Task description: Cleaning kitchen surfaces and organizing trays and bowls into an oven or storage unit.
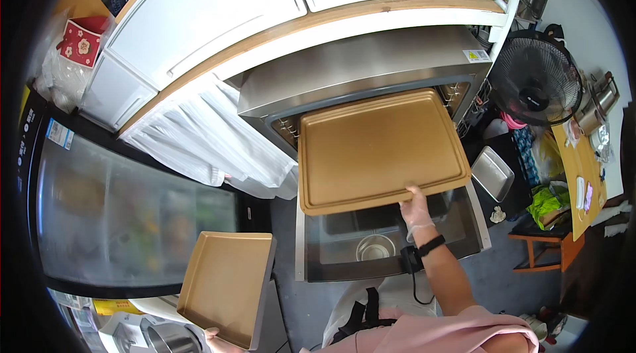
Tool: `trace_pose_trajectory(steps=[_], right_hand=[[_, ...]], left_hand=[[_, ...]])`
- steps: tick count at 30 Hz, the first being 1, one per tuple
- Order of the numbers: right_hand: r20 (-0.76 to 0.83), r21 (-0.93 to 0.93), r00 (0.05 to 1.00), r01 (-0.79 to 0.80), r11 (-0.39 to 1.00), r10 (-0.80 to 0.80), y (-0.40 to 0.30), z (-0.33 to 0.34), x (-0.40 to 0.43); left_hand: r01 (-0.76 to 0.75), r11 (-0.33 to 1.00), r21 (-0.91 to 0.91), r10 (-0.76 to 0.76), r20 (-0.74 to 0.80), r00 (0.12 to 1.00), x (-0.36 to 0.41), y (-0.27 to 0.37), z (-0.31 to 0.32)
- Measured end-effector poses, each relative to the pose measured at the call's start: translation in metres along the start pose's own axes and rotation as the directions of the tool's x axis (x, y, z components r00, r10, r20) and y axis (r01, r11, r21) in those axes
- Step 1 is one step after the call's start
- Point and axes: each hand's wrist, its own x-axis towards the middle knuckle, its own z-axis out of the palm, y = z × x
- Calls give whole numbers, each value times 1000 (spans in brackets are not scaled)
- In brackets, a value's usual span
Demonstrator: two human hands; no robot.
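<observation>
My right hand (415, 210), in a clear plastic glove, grips the near edge of a large gold baking sheet (382, 149). The sheet sticks out of the oven (357, 62), and its far end lies inside the oven opening. Below it the oven's glass door (338, 256) is folded down. A round metal tin (376, 248) shows at the door; whether it is on the glass or seen through it, I cannot tell. At lower left my left hand (223, 341) holds a smaller, deeper gold baking pan (228, 278) by its near corner, tilted.
A glass-fronted fridge (134, 214) stands at left, above a stand mixer (149, 330). White drawers (208, 10) sit over the oven. At right are a black fan (536, 77), a silver metal pan (493, 174), a wooden table (581, 164) and an orange-legged stool (541, 251).
</observation>
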Motion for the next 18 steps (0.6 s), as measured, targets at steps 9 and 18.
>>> trace_pose_trajectory(steps=[9, 18], right_hand=[[149, 154, 979, -164, 974, 142, -4, 46, 102], [194, -56, 959, -201, 978, 208, -18, 126, 148]], left_hand=[[49, 999, -10, -48, 79, 996, -11, -12, 31], [180, 982, -53, -159, 279, 947, -43, -34, 87]])
